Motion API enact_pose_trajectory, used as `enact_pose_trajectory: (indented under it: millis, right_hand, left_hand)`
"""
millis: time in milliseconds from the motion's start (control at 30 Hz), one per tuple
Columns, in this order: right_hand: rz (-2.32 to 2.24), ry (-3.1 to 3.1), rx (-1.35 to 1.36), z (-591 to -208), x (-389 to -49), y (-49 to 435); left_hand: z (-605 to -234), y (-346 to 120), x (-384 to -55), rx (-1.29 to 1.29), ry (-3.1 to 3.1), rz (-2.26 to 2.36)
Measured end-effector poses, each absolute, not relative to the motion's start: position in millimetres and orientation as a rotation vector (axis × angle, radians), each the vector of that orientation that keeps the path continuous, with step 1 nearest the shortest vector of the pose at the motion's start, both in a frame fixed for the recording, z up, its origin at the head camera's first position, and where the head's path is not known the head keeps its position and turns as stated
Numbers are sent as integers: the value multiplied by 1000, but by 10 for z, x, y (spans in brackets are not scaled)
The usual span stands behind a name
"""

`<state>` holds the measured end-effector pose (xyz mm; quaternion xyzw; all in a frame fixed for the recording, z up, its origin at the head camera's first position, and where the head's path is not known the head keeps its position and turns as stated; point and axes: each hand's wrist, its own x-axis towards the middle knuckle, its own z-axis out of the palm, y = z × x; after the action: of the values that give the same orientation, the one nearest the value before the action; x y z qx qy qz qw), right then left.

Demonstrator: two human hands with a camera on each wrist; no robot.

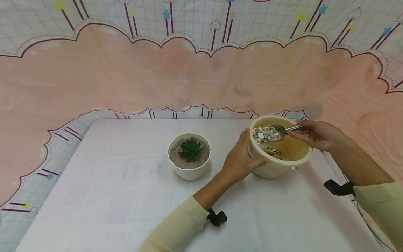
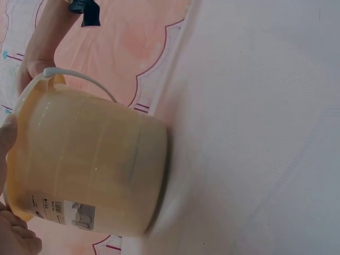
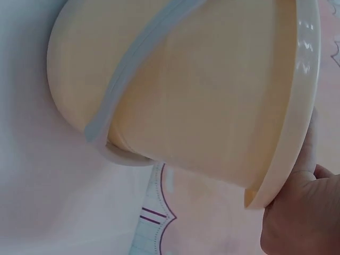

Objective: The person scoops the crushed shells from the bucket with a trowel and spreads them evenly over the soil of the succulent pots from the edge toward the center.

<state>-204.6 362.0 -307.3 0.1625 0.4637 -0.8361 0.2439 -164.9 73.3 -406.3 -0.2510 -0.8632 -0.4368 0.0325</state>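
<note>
A cream plastic bucket (image 1: 302,161) stands at the right of the table, its mouth facing me. My left hand (image 1: 240,157) grips it at the left side of the rim, thumb along the front and fingers up the side. In my right hand (image 1: 322,135) is a metal spoon (image 1: 290,128), held by its handle over the right rim. The spoon's bowl lies inside the bucket beside pale stone chips (image 1: 263,134). Deeper in, darker, yellowish pebbles (image 1: 274,152) show. The left wrist view shows a printed label (image 2: 79,214) on the bucket wall.
Left of the bucket stands a white faceted pot (image 1: 189,174) with a green succulent (image 1: 190,149) in greyish-brown soil. The bucket's pale handle (image 3: 135,64) hangs down its outer side. A white cloth covers the table (image 1: 110,182); a patterned curtain (image 1: 157,77) hangs behind.
</note>
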Motion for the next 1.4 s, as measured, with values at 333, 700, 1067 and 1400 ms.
enact_pose_trajectory:
  millis: [333,700,1067,1400]
  right_hand:
    - [-2409,1056,427,-3130,-1956,3831]
    - [-2548,681,351,-3252,-1816,4013]
    - [-2611,534,287,-3331,-1771,4012]
    - [-2635,502,241,-3374,-1743,3996]
  left_hand:
    - [-4056,732,-1639,-760,-2660,-1353]
    - [-4052,727,-1642,-764,-2631,-1383]
    - [-4067,724,-1647,-758,-2630,-1375]
    - [-4075,732,-1641,-770,-2622,-1385]
